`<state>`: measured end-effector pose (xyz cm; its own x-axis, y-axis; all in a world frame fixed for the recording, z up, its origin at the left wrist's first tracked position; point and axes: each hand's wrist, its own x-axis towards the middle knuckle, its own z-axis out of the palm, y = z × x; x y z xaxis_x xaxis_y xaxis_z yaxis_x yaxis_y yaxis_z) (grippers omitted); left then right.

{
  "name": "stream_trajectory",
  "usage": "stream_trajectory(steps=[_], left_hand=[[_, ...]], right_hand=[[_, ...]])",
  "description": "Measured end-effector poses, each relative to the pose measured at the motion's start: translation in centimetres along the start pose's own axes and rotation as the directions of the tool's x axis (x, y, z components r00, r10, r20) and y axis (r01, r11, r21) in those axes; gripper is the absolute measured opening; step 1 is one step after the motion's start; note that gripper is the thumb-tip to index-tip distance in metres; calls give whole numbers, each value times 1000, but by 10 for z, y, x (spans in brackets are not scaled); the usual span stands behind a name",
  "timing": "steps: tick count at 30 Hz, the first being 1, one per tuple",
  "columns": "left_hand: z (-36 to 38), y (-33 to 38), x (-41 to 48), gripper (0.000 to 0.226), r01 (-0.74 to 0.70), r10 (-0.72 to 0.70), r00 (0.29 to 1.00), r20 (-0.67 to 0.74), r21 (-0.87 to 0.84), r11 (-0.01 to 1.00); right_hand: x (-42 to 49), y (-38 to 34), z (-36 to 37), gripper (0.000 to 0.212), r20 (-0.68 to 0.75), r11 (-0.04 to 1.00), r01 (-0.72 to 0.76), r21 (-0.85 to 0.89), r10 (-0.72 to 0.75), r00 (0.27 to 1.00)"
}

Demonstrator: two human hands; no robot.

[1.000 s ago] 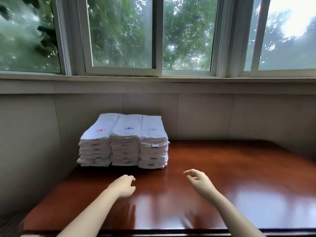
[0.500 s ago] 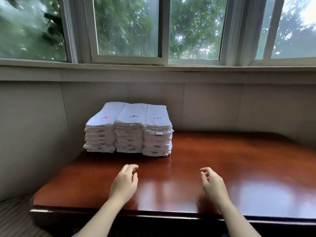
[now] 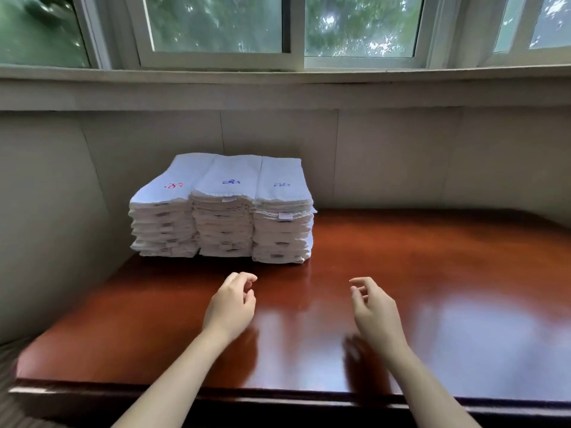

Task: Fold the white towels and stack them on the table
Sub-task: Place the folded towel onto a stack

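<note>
Three folded towel stacks (image 3: 222, 208) abut at counter (image 3: 432, 273) far-left corner. Left hand (image 3: 231, 304) and right hand (image 3: 375, 310) hover near front edge, fingers loosely curled, holding nothing.

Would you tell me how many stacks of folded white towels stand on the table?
3, side by side at the back left of the reddish-brown wooden table: left stack, red emblem; middle stack, blue emblem; right stack, blue emblem. None seems hidden.

White towels (image 3: 222, 205), red and blue embroidery; reddish-brown table (image 3: 432, 288).
</note>
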<state>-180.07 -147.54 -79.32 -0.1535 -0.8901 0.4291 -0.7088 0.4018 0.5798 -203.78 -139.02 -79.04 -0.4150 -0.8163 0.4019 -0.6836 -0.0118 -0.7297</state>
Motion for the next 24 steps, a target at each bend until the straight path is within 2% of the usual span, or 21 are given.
stream_trajectory(steps=[4, 7, 9, 13, 15, 17, 19, 21, 22, 24], left_hand=[[9, -3, 34, 28, -43, 43, 999, 29, -4, 999], [16, -4, 71, 26, -74, 73, 995, 70, 0, 997], [21, -5, 95, 24, -118, 116, 987, 116, 13, 993], [27, -4, 148, 23, -323, 313, 934, 169, 33, 946], [24, -2, 169, 24, -454, 447, 888, 113, 48, 890], [17, 2, 183, 26, -580, 585, 810, -50, 80, 811], [7, 8, 197, 25, -625, 644, 735, -210, 157, 764], [-5, 13, 213, 25, -579, 647, 706, -289, 291, 761], [-10, 13, 223, 25, -523, 626, 730, -275, 365, 770], [-20, 11, 238, 32, -421, 531, 839, -122, 474, 773]], right_hand=[[27, -4, 27, 14, -7, 999, -7, 37, 7, 1000], [68, -7, 48, 16, 3, 998, 51, 28, -51, 999], [103, -9, 62, 17, -50, 994, 112, 15, -111, 993], [183, -13, 88, 17, -195, 976, 216, 24, -207, 959], [219, -19, 98, 19, -246, 969, 246, 30, -232, 941], [249, -31, 101, 24, -281, 958, 283, 53, -258, 924], [268, -47, 99, 29, -218, 949, 293, 119, -263, 940], [278, -63, 94, 32, -91, 939, 292, 184, -280, 956], [281, -71, 92, 33, -4, 940, 286, 184, -291, 957], [282, -82, 93, 36, 234, 954, 298, 38, -298, 925]])
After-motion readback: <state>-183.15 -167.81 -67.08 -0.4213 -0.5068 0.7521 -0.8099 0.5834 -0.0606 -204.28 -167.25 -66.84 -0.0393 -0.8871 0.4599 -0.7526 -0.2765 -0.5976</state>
